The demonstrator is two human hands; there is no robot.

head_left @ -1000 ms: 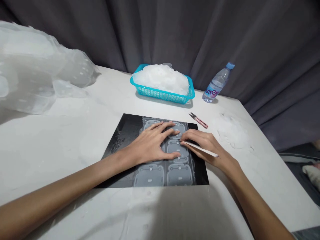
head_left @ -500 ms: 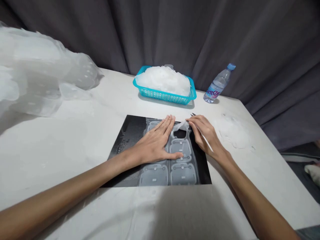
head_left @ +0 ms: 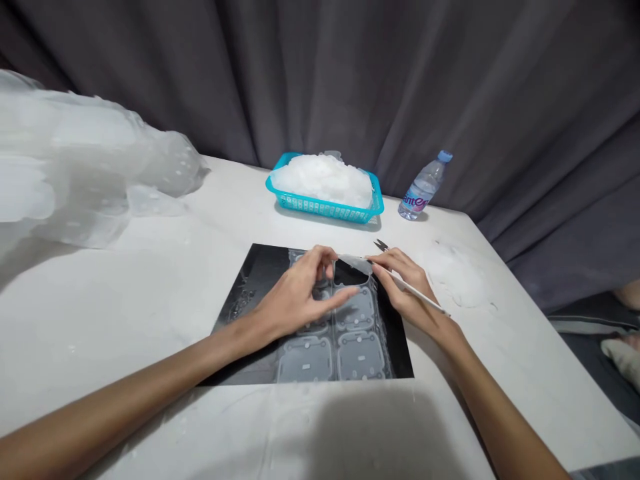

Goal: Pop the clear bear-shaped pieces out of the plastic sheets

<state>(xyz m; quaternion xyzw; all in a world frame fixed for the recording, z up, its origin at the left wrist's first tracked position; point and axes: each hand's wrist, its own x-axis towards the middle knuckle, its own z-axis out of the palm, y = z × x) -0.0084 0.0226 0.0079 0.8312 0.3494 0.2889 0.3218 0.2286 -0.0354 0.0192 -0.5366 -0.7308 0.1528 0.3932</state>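
Observation:
A translucent moulded sheet (head_left: pixel 306 360), with several rounded panels, lies on a black board (head_left: pixel 250 283). A loose translucent piece (head_left: pixel 356 264) is lifted at its top, over a dark opening. My right hand (head_left: pixel 407 283) pinches its right end, with a thin white stick-like tool (head_left: pixel 420 294) also in the fingers. Dark pointed tips, like small scissors (head_left: pixel 381 245), show just beyond that hand; whether it holds them I cannot tell. My left hand (head_left: pixel 295 293) is raised over the sheet, fingers curled and thumb apart, fingertips near the piece's left end.
A turquoise basket (head_left: pixel 325 210) heaped with white translucent pieces stands at the back. Right of it is a water bottle (head_left: pixel 424 190). A large bag-like translucent bundle (head_left: pixel 95 167) fills the left. Clear scraps (head_left: pixel 460 273) lie on the right of the white table (head_left: pixel 125 313).
My left hand has lifted from lying flat on the sheet, and its fingers have curled. The loose piece, crumpled before, is now spread out between the hands. The view has tilted slightly upward.

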